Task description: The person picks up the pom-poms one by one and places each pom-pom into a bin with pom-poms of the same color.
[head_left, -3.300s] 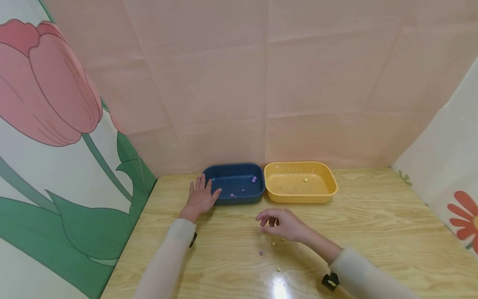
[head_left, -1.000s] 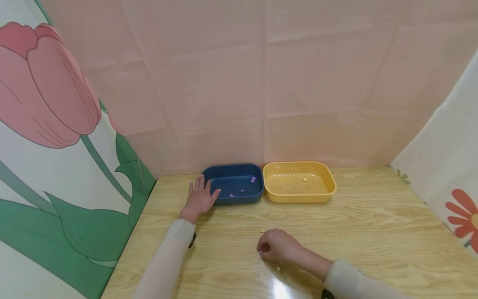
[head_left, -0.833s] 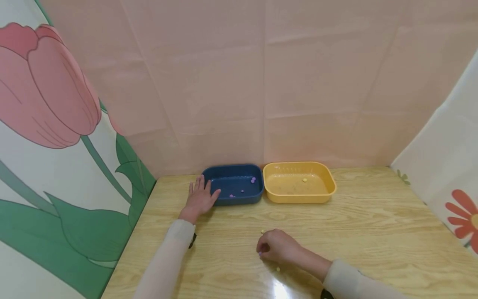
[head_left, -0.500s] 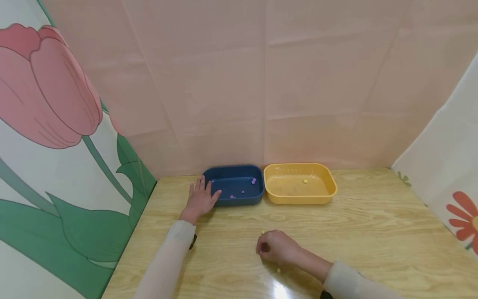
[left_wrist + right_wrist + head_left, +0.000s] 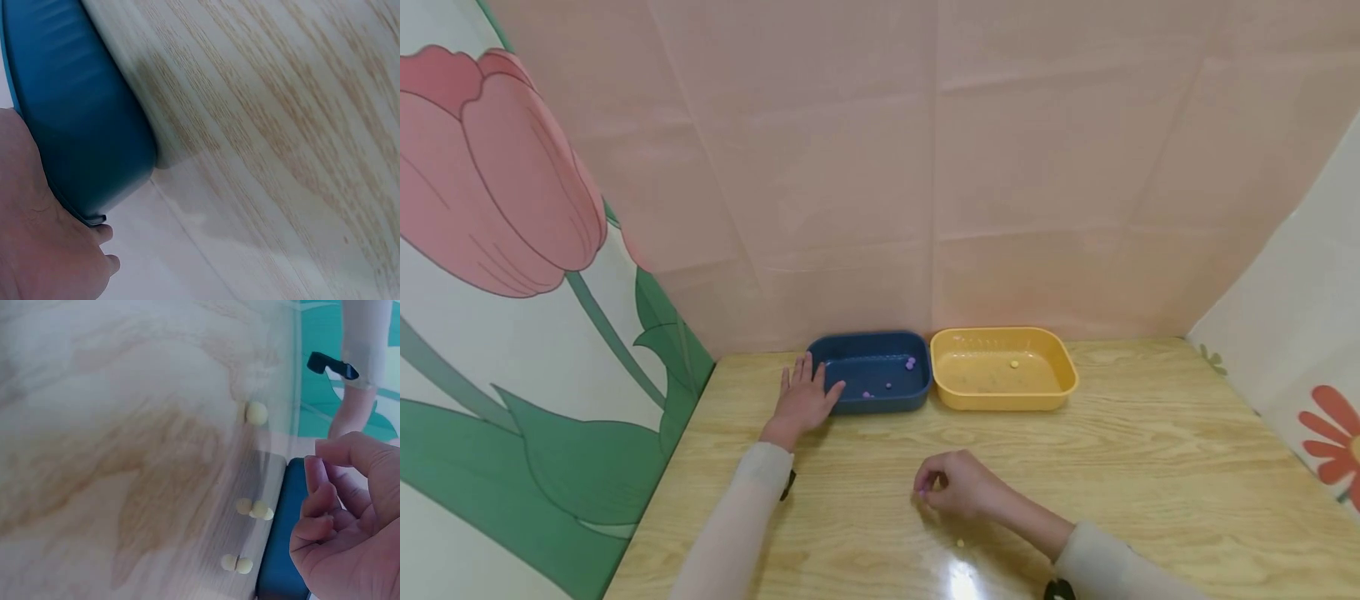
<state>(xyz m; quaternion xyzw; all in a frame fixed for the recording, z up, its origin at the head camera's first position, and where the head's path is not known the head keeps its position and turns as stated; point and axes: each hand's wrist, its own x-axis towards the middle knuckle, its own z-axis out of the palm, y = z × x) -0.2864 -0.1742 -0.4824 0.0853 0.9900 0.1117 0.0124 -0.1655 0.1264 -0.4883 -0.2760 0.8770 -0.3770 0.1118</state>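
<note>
My right hand [image 5: 958, 485] pinches a small purple bead [image 5: 922, 493] between thumb and fingertips, close over the wooden table. In the right wrist view the bead is hidden by the fingers [image 5: 356, 453]. My left hand [image 5: 801, 402] rests with fingers spread on the left rim of the blue tray [image 5: 880, 406], which has several purple beads [image 5: 910, 364] inside. Beside the right hand a pale yellow bead [image 5: 960, 543] lies on the table. More pale yellow beads [image 5: 258, 509] show on the table in the right wrist view, some of them touching.
A yellow tray [image 5: 1003, 400] stands against the blue one on its right, with a yellow bead [image 5: 1014, 364] in it. Behind both trays hangs a pink cloth [image 5: 835, 167]. A tulip-print panel [image 5: 497, 183] borders the table [image 5: 850, 517] on the left.
The right hand came down toward the front of the table, pinched the purple bead that lay there, and has just lifted slightly with it. The left hand stays on the blue tray.
</note>
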